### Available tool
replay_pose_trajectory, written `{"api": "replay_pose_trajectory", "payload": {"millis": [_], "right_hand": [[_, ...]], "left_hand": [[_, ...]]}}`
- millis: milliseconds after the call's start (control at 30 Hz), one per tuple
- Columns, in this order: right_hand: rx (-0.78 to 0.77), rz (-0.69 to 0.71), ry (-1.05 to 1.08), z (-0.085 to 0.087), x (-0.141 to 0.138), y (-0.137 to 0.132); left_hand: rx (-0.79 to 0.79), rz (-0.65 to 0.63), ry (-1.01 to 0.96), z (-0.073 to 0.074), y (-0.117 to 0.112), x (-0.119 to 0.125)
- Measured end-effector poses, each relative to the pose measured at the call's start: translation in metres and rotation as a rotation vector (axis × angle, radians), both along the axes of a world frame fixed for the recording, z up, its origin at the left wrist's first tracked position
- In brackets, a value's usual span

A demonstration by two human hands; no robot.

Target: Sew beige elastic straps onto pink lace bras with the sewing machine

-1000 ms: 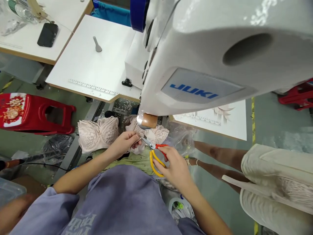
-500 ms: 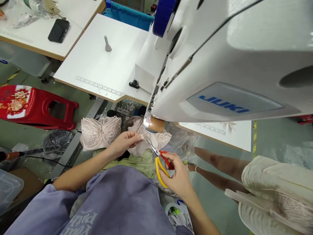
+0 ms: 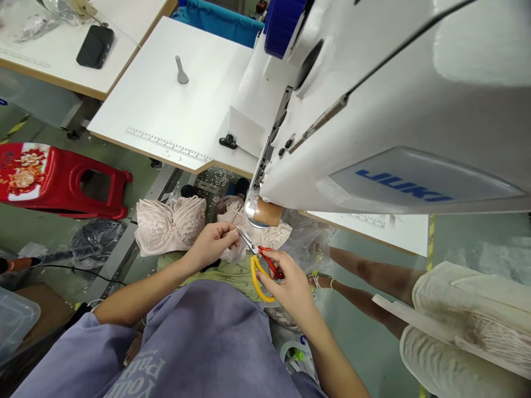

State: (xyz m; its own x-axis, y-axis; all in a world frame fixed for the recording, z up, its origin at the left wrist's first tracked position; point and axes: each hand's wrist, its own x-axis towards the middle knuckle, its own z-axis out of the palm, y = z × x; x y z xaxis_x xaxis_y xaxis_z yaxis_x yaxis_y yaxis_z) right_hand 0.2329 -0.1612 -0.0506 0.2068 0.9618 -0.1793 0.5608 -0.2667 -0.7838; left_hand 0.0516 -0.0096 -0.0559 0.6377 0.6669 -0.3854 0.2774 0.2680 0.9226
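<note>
My right hand [image 3: 289, 278] is closed around scissors [image 3: 260, 266] with one red and one yellow handle. Their blades point up and left, with the tips at my left fingertips, and look nearly together. My left hand [image 3: 215, 242] is closed in a pinch on the edge of a pale pink lace bra [image 3: 236, 251]; the pinched bit is mostly hidden by the fingers. This bra hangs under the sewing machine's rounded metal end [image 3: 255, 213]. To the left lies another pale pink lace bra [image 3: 170, 225], cups up.
The white JUKI sewing machine head [image 3: 373, 121] looms at upper right, close above my hands. Behind is a white table [image 3: 199, 99] with a printed ruler. A red stool [image 3: 83, 179] stands left. At right, another person's legs [image 3: 369, 271] show beside pale fabric [image 3: 468, 331].
The scissors have moved up and left, and their blades have closed at my left fingertips. My left hand has stayed nearly in place. The view has shifted slightly.
</note>
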Motion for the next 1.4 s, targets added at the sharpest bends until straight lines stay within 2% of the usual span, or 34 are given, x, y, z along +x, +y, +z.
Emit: {"api": "replay_pose_trajectory", "payload": {"millis": [200, 333, 400, 467, 600, 667, 700, 767, 800, 867, 933, 967, 1000, 1033, 1100, 1133, 1167, 1200, 1233, 1300, 1367, 1400], "right_hand": [[-0.040, -0.049, 0.014, 0.001, 0.001, -0.011], [-0.144, -0.137, 0.038, 0.003, 0.015, -0.026], [-0.208, -0.152, -0.018, 0.005, 0.037, -0.027], [-0.220, -0.182, -0.166, 0.007, 0.069, -0.017], [-0.081, -0.291, -0.605, 0.013, 0.139, 0.027], [0.045, -0.265, -0.750, 0.020, 0.150, 0.046], [0.118, -0.251, -0.787, 0.024, 0.145, 0.052], [0.266, -0.157, -0.778, 0.028, 0.115, 0.055], [0.329, -0.056, -0.732, 0.028, 0.093, 0.053], [0.372, 0.324, -0.600, 0.023, 0.049, 0.044], [0.401, 0.522, -0.523, 0.014, 0.020, 0.035], [0.412, 0.527, -0.499, 0.010, 0.014, 0.031], [0.419, 0.473, -0.478, 0.006, 0.013, 0.028], [0.406, 0.376, -0.455, 0.004, 0.017, 0.025], [0.311, 0.102, -0.367, 0.002, 0.028, 0.022], [0.239, -0.043, -0.281, 0.003, 0.033, 0.020], [0.167, -0.173, -0.149, 0.003, 0.035, 0.019], [0.099, -0.279, 0.027, 0.004, 0.033, 0.019], [0.047, -0.364, 0.234, 0.005, 0.029, 0.020], [-0.018, -0.485, 0.645, 0.007, 0.013, 0.022], [-0.073, -0.549, 0.926, 0.010, -0.007, 0.023], [-0.101, -0.555, 1.010, 0.013, -0.016, 0.022]], "left_hand": [[0.000, 0.034, 0.013, 0.002, -0.003, 0.001], [-0.135, 0.135, -0.075, 0.006, -0.006, 0.002], [-0.242, 0.187, -0.135, 0.007, -0.008, 0.003], [-0.301, 0.211, -0.170, 0.007, -0.009, 0.005], [-0.354, 0.157, -0.199, 0.012, -0.011, 0.005], [-0.411, 0.093, -0.213, 0.018, -0.010, 0.002], [-0.443, 0.046, -0.212, 0.022, -0.009, 0.000], [-0.502, -0.065, -0.188, 0.030, -0.006, -0.003], [-0.523, -0.130, -0.166, 0.034, -0.005, -0.003], [-0.528, -0.284, -0.101, 0.042, -0.002, -0.003], [-0.450, -0.438, -0.015, 0.048, 0.000, -0.001], [-0.340, -0.476, 0.037, 0.050, 0.000, -0.002], [-0.176, -0.460, 0.091, 0.049, -0.002, -0.003], [0.030, -0.385, 0.137, 0.047, -0.004, -0.005], [0.428, -0.133, 0.167, 0.035, -0.015, -0.012], [0.547, -0.013, 0.140, 0.026, -0.023, -0.016], [0.567, 0.054, 0.089, 0.014, -0.034, -0.018], [0.487, 0.040, 0.018, 0.002, -0.045, -0.018], [0.325, -0.002, -0.063, -0.011, -0.057, -0.017], [-0.149, -0.124, -0.255, -0.032, -0.082, -0.008], [-0.513, -0.132, -0.432, -0.043, -0.102, 0.004], [-0.590, -0.090, -0.499, -0.044, -0.109, 0.008]]}}
